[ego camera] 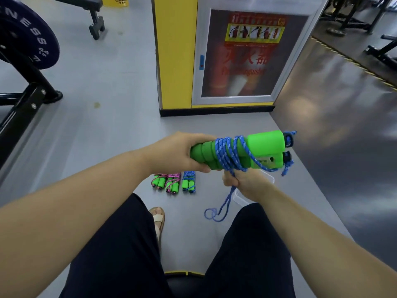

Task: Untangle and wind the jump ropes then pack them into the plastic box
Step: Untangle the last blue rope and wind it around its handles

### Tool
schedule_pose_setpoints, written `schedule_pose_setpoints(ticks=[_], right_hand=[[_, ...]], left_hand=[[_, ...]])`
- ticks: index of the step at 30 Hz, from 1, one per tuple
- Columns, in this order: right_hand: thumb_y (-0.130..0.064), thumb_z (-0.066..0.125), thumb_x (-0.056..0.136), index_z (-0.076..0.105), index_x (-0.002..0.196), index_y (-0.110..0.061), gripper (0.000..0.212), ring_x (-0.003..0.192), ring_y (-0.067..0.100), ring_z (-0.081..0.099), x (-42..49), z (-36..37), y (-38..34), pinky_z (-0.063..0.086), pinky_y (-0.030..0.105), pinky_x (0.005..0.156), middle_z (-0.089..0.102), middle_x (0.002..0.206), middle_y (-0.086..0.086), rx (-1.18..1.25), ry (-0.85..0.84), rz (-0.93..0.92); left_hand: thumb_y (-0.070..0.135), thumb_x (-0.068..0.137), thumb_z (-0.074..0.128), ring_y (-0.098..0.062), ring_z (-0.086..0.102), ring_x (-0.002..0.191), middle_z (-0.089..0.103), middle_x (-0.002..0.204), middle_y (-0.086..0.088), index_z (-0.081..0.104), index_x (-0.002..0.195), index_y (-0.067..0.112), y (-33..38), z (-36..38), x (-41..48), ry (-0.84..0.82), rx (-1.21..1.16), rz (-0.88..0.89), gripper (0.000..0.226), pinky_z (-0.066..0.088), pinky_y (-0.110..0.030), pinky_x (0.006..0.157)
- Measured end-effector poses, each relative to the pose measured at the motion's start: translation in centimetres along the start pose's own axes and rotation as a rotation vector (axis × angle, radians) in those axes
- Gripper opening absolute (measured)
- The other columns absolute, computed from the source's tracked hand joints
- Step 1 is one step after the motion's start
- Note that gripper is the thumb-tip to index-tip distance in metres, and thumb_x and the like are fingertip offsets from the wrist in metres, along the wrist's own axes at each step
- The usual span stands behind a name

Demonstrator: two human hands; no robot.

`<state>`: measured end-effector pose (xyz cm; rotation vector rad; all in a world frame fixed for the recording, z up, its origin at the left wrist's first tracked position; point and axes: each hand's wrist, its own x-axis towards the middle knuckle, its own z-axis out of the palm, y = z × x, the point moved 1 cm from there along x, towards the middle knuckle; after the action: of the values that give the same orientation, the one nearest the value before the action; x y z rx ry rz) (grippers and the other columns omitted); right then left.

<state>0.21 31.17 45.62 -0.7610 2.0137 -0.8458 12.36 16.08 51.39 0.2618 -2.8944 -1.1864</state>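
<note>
My left hand [182, 152] grips the near ends of two green foam handles [263, 147], held side by side and pointing right. Blue rope [223, 150] is coiled several turns around their middle. Below them my right hand [242, 183] pinches the loose blue rope, whose tail [217, 211] hangs down in a loop toward the floor. Three wound ropes lie in a row on the floor: two pink ones [160, 181] [173, 182] and a blue one [188, 181]. The clear plastic box [240, 197] sits on the floor, mostly hidden behind my right hand.
I sit on a black bench, my dark-trousered legs and a sandalled foot [158, 218] below. A yellow pillar with a fire-extinguisher cabinet [236, 59] stands ahead. A weight rack with a plate [25, 39] is at left; gym machines are at far right.
</note>
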Motion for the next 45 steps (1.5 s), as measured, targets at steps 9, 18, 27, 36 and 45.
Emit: schedule_pose_setpoints(ticks=[9,18,27,36,45], right_hand=[[-0.017,0.042,0.098,0.059,0.104,-0.016,0.019,0.083,0.018,0.061,0.5,3.5,0.3,0.045,0.035,0.094,0.066,0.083,0.001,0.536,-0.007,-0.217],[-0.029,0.038,0.099,0.06,0.086,-0.01,0.032,0.058,0.009,0.041,-1.2,3.3,-3.3,0.034,0.026,0.059,0.043,0.062,-0.005,-0.28,0.067,-0.339],[-0.038,0.065,0.083,0.07,0.103,-0.034,0.021,0.09,0.013,0.059,-1.9,-1.9,-8.5,0.039,0.026,0.067,0.069,0.094,-0.009,-1.056,0.102,-0.605],[-0.046,0.063,0.077,0.066,0.064,-0.026,0.024,0.06,0.013,0.047,-0.2,-5.0,-7.7,0.037,0.027,0.061,0.057,0.065,0.002,-0.629,-0.166,-0.454],[-0.02,0.042,0.097,0.053,0.067,-0.011,0.034,0.049,0.006,0.051,2.9,-1.7,1.2,0.044,0.021,0.059,0.055,0.056,-0.003,0.181,-0.228,-0.112]], left_hand=[[0.01,0.079,0.073,-0.019,0.068,0.072,0.067,0.09,-0.006,0.058,0.102,0.033,-1.0,-0.8,1.1,0.091,-0.399,-0.229,0.036,0.059,-0.037,0.074],[0.027,0.082,0.064,-0.021,0.054,0.087,0.065,0.101,-0.002,0.055,0.121,0.029,-3.2,-0.9,0.7,0.239,0.413,-0.335,0.04,0.039,-0.027,0.067],[0.013,0.09,0.048,-0.024,0.046,0.071,0.037,0.068,0.004,0.053,0.122,0.028,0.5,2.3,1.2,-0.125,0.853,-0.212,0.036,0.039,-0.03,0.059],[0.034,0.087,0.062,-0.013,0.041,0.075,0.041,0.071,0.011,0.05,0.123,0.032,2.7,0.4,-0.7,-0.2,0.689,0.029,0.038,0.031,-0.023,0.063],[0.026,0.078,0.075,-0.006,0.059,0.079,0.065,0.094,0.014,0.038,0.124,0.048,1.5,-0.1,-1.6,-0.133,0.122,0.042,0.063,0.048,-0.022,0.073]])
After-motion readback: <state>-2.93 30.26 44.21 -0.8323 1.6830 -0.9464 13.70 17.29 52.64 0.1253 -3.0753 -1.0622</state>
